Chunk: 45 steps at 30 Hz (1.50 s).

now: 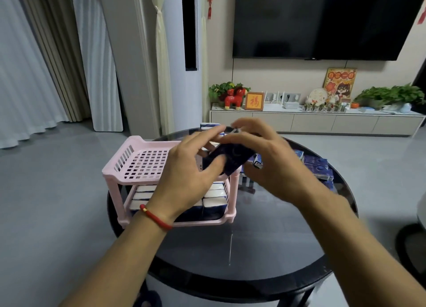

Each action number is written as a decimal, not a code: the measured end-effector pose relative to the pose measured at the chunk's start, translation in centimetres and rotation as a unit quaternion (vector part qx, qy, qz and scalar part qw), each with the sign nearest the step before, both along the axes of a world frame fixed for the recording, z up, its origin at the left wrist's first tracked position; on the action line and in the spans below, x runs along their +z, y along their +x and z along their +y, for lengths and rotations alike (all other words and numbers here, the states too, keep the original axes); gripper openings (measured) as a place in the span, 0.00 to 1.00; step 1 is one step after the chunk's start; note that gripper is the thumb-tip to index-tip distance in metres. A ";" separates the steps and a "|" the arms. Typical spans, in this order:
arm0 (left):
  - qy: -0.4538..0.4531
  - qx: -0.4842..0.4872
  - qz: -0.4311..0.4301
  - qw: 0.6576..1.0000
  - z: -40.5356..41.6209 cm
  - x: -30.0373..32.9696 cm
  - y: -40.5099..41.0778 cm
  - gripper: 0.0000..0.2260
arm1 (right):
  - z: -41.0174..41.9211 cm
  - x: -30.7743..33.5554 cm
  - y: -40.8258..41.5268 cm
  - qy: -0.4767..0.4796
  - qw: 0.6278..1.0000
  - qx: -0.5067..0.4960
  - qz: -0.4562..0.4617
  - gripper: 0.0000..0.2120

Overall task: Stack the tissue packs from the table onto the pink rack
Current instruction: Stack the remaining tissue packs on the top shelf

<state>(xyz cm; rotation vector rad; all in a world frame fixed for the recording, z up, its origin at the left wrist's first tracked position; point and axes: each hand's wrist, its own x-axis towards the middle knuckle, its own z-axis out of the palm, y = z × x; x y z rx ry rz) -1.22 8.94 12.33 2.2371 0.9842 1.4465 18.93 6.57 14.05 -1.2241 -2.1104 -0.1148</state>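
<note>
The tissue pack [230, 158] you are working with is dark blue and sits in the air between your two hands, just above the right end of the pink rack [138, 161], so you are mid-way through carrying one pack to the rack. Your left hand [184, 182], nearest you with a red cord [155, 216] on the wrist, comes in over the front of the rack with its thumb pressed on the pack's near face; its grip looks like a pinch on the pack, though the fingers behind are blurred. Your right hand [272, 168] reaches in from the other side, fingers curled over the pack's far edge, so both hands seem to hold it. Below the grip, the rack's lower tier is already packed with tissue packs [214, 195] standing on edge, while the slotted top tier to the left of the grip shows bare. The next move, as I judge it, is to lower the pack flat onto that top tier, starting a tidy row against a wall and keeping your wrist off the rim. Beyond your right hand more loose packs [318, 166] lie on the dark round bench [253, 237], and another small stack [211, 127] stands behind the grip.
</note>
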 end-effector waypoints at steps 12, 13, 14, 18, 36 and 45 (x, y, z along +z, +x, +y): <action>0.007 0.061 -0.012 0.998 1.7 -2.2 -1.3 0.29 | 2.0 -0.5 -1.6 -0.001 0.999 0.017 0.036 0.26; 0.017 0.069 -0.010 0.997 1.7 -2.5 -1.1 0.29 | 2.1 -0.9 -1.6 -0.006 0.999 0.015 0.043 0.25; 0.025 0.075 -0.008 0.997 1.7 -2.8 -0.9 0.29 | 2.2 -1.3 -1.6 -0.008 0.999 0.011 0.048 0.24; 0.027 0.077 -0.005 0.997 2.1 -3.5 -0.6 0.29 | 2.6 -2.9 -1.7 0.005 0.996 0.011 0.088 0.23; -0.139 0.010 0.020 0.990 3.0 -1.8 -2.2 0.34 | 3.9 -2.3 -2.8 -0.112 0.977 -0.011 0.179 0.28; -0.363 -0.123 -0.183 0.905 4.5 1.9 1.5 0.30 | 8.6 -1.8 -3.8 -0.282 0.879 0.026 0.384 0.40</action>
